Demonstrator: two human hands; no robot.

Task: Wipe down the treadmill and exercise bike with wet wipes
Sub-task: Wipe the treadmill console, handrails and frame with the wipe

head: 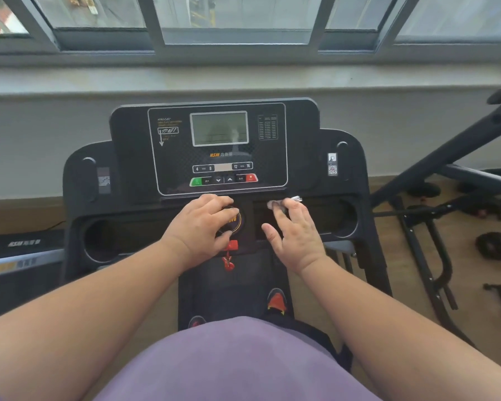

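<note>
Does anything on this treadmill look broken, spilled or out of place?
Nothing stands out. The treadmill console looks intact and dry, the red safety clip hangs below the round knob, and the right hand presses a white wipe on the ledge.

A person at the near edge of the scene wears a purple top, its smooth fabric rounded over the torso. Both forearms are bare to the wrists, with no sleeves in sight. The left hand and right hand carry no gloves, rings or watch.
</note>
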